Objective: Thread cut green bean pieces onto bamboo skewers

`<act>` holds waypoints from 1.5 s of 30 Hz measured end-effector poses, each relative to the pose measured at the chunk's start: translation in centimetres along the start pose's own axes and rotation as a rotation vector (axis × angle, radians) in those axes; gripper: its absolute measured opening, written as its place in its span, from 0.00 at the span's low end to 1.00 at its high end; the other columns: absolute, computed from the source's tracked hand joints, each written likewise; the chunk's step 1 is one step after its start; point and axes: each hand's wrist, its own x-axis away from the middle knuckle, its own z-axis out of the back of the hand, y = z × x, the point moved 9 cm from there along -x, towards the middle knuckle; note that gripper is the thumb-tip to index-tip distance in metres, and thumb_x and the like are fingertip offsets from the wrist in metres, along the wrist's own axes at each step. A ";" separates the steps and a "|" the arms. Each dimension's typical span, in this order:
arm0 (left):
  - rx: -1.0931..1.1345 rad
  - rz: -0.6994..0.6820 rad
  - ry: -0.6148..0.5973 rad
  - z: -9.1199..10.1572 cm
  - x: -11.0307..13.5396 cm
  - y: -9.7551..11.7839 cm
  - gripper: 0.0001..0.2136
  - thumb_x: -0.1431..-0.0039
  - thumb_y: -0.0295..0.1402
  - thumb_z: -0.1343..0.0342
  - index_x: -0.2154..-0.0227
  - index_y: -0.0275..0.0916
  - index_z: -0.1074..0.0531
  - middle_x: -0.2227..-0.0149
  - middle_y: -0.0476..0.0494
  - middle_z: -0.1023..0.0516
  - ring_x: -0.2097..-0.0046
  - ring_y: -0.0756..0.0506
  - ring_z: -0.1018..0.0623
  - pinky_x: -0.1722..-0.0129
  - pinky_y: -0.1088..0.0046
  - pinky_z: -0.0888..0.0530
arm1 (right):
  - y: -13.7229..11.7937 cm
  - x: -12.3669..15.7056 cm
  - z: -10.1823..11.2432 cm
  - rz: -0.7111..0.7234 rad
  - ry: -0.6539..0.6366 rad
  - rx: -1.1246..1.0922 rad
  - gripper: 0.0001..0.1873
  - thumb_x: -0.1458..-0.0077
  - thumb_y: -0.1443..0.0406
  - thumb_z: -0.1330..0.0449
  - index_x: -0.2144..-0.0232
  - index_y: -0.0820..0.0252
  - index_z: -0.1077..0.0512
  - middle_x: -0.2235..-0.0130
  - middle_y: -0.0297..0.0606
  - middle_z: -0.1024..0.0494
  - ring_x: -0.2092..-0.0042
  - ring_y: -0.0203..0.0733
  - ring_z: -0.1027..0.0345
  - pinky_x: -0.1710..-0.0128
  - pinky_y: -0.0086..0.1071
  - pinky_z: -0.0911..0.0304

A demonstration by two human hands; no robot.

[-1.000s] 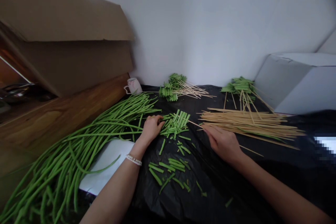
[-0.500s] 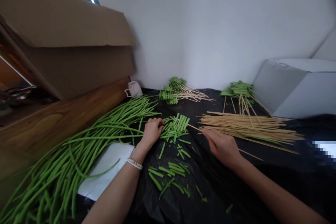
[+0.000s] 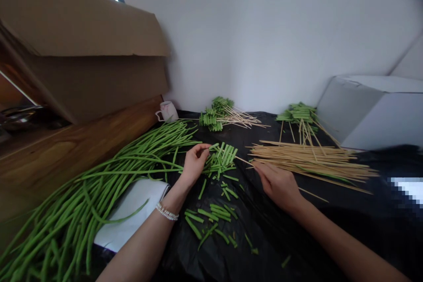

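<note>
My right hand [image 3: 276,181] is closed around a thin bamboo skewer [image 3: 243,160] that points left. Several cut green bean pieces [image 3: 228,153] sit side by side across the skewer's far end. My left hand [image 3: 195,161] pinches a short green bean piece [image 3: 213,146] between thumb and fingertips, close to the skewer's tip; whether it touches the tip I cannot tell. Beneath lie loose cut pieces [image 3: 216,168], with more scattered pieces [image 3: 220,212] nearer to me. Long uncut beans [image 3: 109,185] spread out left of my left hand, partly over a white sheet [image 3: 132,216].
Bare skewers [image 3: 307,161] lie piled beyond my right hand. Bean-loaded skewers [image 3: 213,119] rest by the wall, with another loaded group [image 3: 300,113] further right. A white mug [image 3: 168,111], a cardboard box [image 3: 99,83] and a white box [image 3: 366,110] border the black plastic sheet [image 3: 264,233].
My left hand has risen slightly from the loose pieces and moved right, bringing a bean piece up beside the skewer tip. My right hand stays almost still with the skewer.
</note>
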 end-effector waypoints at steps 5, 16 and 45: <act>0.307 0.168 -0.075 -1.9 1.2 -0.6 0.13 0.54 0.37 0.34 0.67 0.35 0.25 0.69 0.46 0.21 0.70 0.52 0.26 0.67 0.77 0.30 | -0.1 -0.1 0.1 0.012 0.006 -0.002 0.14 0.38 0.69 0.49 0.54 0.61 0.27 0.57 0.40 0.20 0.58 0.38 0.25 0.56 0.29 0.32; 0.428 0.278 -0.148 -2.6 1.8 -1.0 0.16 0.55 0.35 0.32 0.61 0.35 0.22 0.64 0.42 0.20 0.64 0.51 0.24 0.65 0.78 0.31 | 0.0 0.0 -0.2 0.007 -0.018 -0.004 0.14 0.38 0.69 0.49 0.54 0.62 0.27 0.57 0.41 0.20 0.59 0.39 0.25 0.58 0.30 0.31; 0.632 0.376 -0.126 -3.1 2.1 -1.5 0.17 0.61 0.33 0.29 0.65 0.35 0.22 0.67 0.44 0.19 0.65 0.51 0.23 0.60 0.75 0.29 | -0.2 -0.1 0.1 0.021 -0.041 0.042 0.16 0.39 0.69 0.51 0.54 0.60 0.26 0.60 0.40 0.20 0.62 0.38 0.25 0.64 0.28 0.31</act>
